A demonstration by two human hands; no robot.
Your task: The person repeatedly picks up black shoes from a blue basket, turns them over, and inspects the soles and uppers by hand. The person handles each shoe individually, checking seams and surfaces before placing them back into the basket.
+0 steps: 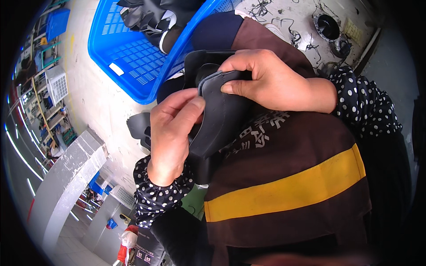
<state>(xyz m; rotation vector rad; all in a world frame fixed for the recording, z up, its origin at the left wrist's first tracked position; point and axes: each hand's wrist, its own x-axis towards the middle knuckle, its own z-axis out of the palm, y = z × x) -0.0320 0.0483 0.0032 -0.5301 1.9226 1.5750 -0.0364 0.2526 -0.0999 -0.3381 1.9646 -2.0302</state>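
Pale, scuffed surface point(82, 73) behind, floor or bench top unclear; marked throughout, dark thread scraps point(290, 35) strewn over its upper right. Pale pipe point(372, 46) edges it there, smooth grey surface point(390, 57) beyond. Far left: cluttered shelving point(41, 104), blue bin point(57, 22) high up, white slatted plastic basket point(56, 85) lower. Bright tube lights point(23, 158) in slanting rows at the left rim. Below, chipped grey pillar-like structure point(71, 177), curved by the lens; pale tiled floor point(66, 252) at its foot.

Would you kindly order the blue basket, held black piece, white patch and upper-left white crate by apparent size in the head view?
Largest to smallest:
Blue basket
Held black piece
Upper-left white crate
White patch on the basket
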